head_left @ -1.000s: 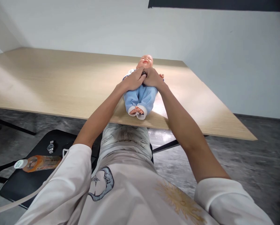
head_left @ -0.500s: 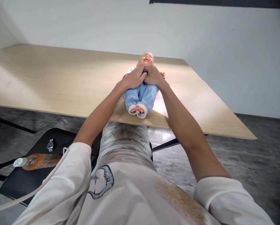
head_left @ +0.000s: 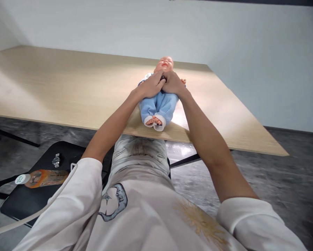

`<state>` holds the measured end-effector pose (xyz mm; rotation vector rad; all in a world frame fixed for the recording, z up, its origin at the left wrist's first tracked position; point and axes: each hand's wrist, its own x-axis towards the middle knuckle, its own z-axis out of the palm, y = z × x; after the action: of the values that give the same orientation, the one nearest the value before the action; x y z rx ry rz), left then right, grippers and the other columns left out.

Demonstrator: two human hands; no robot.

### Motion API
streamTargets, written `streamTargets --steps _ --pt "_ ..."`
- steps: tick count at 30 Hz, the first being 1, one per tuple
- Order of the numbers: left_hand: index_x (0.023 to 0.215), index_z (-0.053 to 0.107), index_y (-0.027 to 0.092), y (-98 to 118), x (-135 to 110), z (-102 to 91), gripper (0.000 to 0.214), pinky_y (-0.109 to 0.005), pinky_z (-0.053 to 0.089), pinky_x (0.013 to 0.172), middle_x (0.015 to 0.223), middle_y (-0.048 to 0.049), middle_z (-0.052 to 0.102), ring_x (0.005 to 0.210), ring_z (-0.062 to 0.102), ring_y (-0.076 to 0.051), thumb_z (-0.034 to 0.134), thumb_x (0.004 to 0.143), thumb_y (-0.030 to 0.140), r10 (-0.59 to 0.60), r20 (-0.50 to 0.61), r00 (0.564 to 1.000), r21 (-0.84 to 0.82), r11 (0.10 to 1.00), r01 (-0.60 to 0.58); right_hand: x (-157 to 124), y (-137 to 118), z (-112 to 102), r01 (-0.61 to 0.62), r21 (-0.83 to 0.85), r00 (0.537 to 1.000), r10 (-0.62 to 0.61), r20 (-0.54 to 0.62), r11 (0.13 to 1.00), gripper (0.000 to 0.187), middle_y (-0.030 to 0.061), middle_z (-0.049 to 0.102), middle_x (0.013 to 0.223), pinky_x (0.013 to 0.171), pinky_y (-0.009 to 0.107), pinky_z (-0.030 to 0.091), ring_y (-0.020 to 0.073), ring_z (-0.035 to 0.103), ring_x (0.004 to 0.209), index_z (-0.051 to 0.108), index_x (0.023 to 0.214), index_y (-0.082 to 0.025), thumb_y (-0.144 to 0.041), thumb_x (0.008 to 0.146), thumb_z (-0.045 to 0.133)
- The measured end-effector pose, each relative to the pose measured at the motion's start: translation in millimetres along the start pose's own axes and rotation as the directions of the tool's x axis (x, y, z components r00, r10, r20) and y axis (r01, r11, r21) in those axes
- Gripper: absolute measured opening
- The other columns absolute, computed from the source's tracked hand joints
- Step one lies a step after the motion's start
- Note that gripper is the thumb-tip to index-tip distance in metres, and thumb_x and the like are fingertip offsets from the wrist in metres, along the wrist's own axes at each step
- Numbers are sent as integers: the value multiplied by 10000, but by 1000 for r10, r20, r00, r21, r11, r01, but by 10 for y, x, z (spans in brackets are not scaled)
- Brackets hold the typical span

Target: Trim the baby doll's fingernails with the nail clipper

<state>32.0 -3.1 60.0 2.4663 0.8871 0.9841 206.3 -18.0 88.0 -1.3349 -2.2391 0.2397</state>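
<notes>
Left hand [head_left: 150, 87]: fingers together, pressed on the doll's chest, curled toward the middle.
Right hand [head_left: 173, 83]: same, fingertips meeting the left's at a small dark object [head_left: 163, 79]; pinching it or not, cannot tell.
Doll: baby doll [head_left: 158, 106], blue fleece suit, on its back under both hands, feet toward me.
Under doll: light wood table [head_left: 67, 87].
Below table, left: black seat [head_left: 17, 211] with wristwatch [head_left: 56, 160], orange-labelled bottle [head_left: 45, 178].
</notes>
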Motion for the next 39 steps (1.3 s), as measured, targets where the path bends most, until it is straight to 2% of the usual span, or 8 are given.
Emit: streamTargets --steps 8,15,21,25,29,35,39 --pt "1226 595 258 -47 25 19 215 -649 477 1258 1361 -152 739 1344 648 -395 472 1161 422 -15 2 1000 -8 1000 15 12 21 2 -3 17 1000 3 6 1000 231 119 765 889 930 571 617 398 713 1011 730 982 -250 -436 846 747" --pt "1231 615 273 -91 38 19 237 -633 519 1224 1339 -146 765 1311 677 -401 527 1105 453 19 -16 1000 1 1000 -19 25 14 9 -9 9 1000 9 3 1000 242 112 756 876 914 555 614 392 717 1006 742 1001 -235 -432 861 758" --pt "1208 616 254 -64 28 16 268 -613 538 1198 1334 -165 779 1293 693 -396 487 1121 472 -3 -16 1000 15 1000 4 31 48 18 -16 0 1000 16 -2 1000 208 123 772 922 916 569 606 387 713 988 737 973 -239 -415 865 752" --pt "1209 610 268 -83 33 23 258 -603 547 1188 1305 -137 777 1285 692 -383 506 1138 493 -2 -15 1000 19 1000 2 42 74 25 -8 1 1000 8 1 1000 197 105 755 872 909 570 612 389 711 982 736 967 -252 -409 847 747" --pt "1220 608 261 -44 19 7 284 -598 525 1205 1325 -149 765 1284 662 -373 464 1173 502 -8 1 1000 25 1000 8 49 83 30 -13 9 1000 13 7 1000 137 109 757 897 947 571 610 383 711 999 689 897 -259 -370 837 742" --pt "1193 567 236 42 -5 -29 217 -577 524 1206 1387 -170 744 1274 651 -343 425 1153 396 0 19 1000 48 999 -1 38 88 31 -13 22 1000 13 -2 1000 133 109 760 914 986 583 595 386 704 1019 635 871 -263 -346 836 733" --pt "1179 603 246 44 -6 -28 262 -585 524 1191 1377 -150 745 1260 646 -343 418 1145 428 13 13 1000 38 999 -14 32 104 36 -1 22 1000 1 -5 1000 135 98 752 914 986 532 592 346 693 1016 567 834 -267 -300 838 698"
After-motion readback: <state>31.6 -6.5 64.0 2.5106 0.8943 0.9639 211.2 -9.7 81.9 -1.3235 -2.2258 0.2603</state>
